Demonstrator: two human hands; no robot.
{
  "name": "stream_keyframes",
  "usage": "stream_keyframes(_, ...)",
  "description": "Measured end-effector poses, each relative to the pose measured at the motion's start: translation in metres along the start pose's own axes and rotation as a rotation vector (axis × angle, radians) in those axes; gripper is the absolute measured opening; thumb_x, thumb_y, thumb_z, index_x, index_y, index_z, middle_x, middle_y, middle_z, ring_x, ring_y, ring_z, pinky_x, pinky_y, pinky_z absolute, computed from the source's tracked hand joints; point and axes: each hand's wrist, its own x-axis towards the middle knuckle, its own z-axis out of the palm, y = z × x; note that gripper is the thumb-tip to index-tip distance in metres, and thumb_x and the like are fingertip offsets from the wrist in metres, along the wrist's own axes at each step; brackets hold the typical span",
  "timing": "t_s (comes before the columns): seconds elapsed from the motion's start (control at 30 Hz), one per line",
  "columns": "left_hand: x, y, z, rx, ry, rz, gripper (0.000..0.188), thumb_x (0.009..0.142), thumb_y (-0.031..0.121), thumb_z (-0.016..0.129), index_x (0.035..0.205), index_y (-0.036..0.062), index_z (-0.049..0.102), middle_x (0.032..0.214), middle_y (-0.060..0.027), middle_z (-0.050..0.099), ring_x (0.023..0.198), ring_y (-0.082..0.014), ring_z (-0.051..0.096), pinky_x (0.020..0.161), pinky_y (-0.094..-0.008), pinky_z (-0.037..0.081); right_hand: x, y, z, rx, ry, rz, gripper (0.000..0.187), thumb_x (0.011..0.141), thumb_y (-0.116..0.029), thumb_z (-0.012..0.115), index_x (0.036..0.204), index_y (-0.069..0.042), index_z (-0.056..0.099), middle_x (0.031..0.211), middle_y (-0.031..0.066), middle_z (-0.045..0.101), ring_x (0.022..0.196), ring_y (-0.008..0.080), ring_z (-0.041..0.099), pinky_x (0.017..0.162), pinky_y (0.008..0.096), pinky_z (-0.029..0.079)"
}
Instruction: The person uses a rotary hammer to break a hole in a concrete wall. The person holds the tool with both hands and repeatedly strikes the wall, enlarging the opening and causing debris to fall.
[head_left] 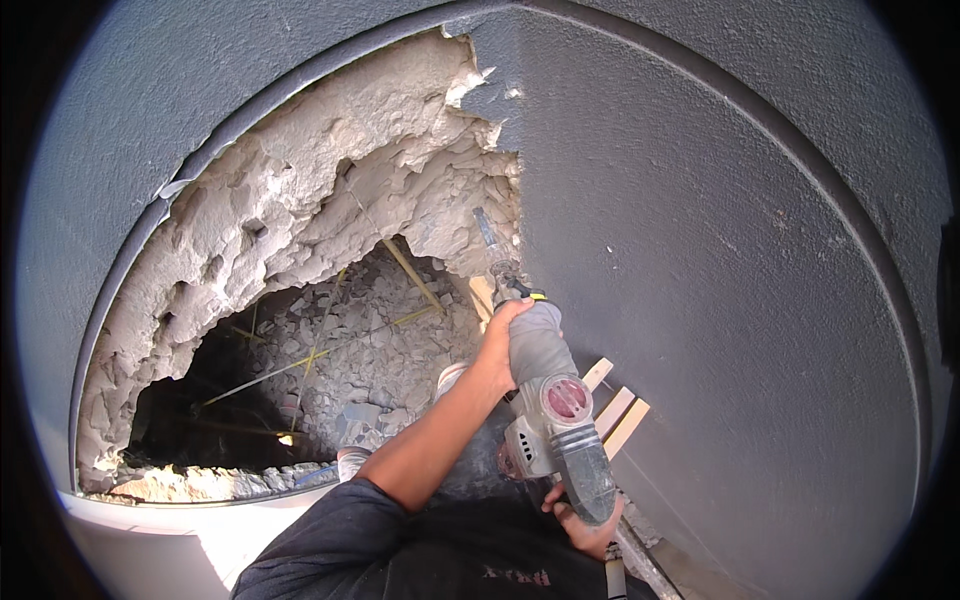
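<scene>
I hold a dusty grey demolition hammer (540, 345) in front of me, pointing up and away. Around its front barrel, just behind the chuck, my left hand (500, 345) is closed. At the rear handle my right hand (588, 528) is wrapped, its fingers partly hidden by the body of the tool. The chisel bit (486, 230) lies against or just in front of the broken wall (410, 170), close to the corner with the painted surface; whether the tip touches cannot be told.
Below the jagged break opens a dark hole with rubble (340, 320) and thin yellowish bars (412, 275) across it. Wooden strips (625, 420) stick out right of the hammer. A dark grey textured wall (720, 250) fills the right side. A pale ledge (180, 530) runs lower left.
</scene>
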Motion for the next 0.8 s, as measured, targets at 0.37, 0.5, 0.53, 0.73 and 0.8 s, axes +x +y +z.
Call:
stream_keyframes(0.37,0.013,0.010,-0.046,-0.007,0.028,0.040,0.057,0.085,0.045,0.069,0.119,0.0002,0.059,0.093,-0.0193,0.069,0.077,-0.0308,0.070,0.071,-0.0459,0.061,0.012,0.039,0.024,-0.072,-0.007,-0.087,0.013,0.083,-0.002,0.068,0.095,0.003,0.069,0.081,0.0080,0.070,0.070,0.0151,0.066,0.065,0.0311,0.054)
stream_keyframes(0.5,0.061,0.015,-0.049,0.014,0.044,0.104,0.055,0.086,0.044,0.069,0.118,0.0004,0.060,0.093,-0.0188,0.069,0.078,-0.0306,0.070,0.071,-0.0462,0.061,0.071,0.074,0.002,0.043,-0.023,-0.082,0.015,0.084,-0.001,0.068,0.097,0.005,0.067,0.081,0.0087,0.070,0.071,0.0163,0.067,0.066,0.0315,0.055)
stream_keyframes(0.53,0.073,0.014,-0.053,0.017,0.057,0.121,0.055,0.087,0.044,0.069,0.118,0.0004,0.060,0.093,-0.0187,0.069,0.078,-0.0306,0.070,0.071,-0.0463,0.061,0.080,0.081,-0.005,0.074,-0.020,-0.061,0.015,0.084,-0.001,0.068,0.098,0.005,0.067,0.081,0.0091,0.070,0.071,0.0167,0.067,0.066,0.0318,0.056)
stream_keyframes(0.73,0.133,0.030,-0.044,0.027,0.095,0.077,0.056,0.086,0.046,0.070,0.118,0.0006,0.061,0.094,-0.0181,0.069,0.079,-0.0307,0.070,0.072,-0.0472,0.061,0.128,0.090,-0.023,0.151,-0.018,-0.020,0.014,0.085,0.002,0.067,0.098,0.007,0.065,0.080,0.0101,0.068,0.070,0.0181,0.068,0.063,0.0336,0.057)
stream_keyframes(0.8,0.136,0.035,-0.030,0.044,0.082,0.067,0.057,0.085,0.046,0.071,0.118,0.0007,0.062,0.094,-0.0180,0.069,0.079,-0.0305,0.070,0.073,-0.0470,0.061,0.138,0.088,-0.026,0.171,0.005,-0.037,0.013,0.085,0.002,0.067,0.097,0.007,0.065,0.079,0.0100,0.068,0.069,0.0181,0.067,0.063,0.0334,0.056)
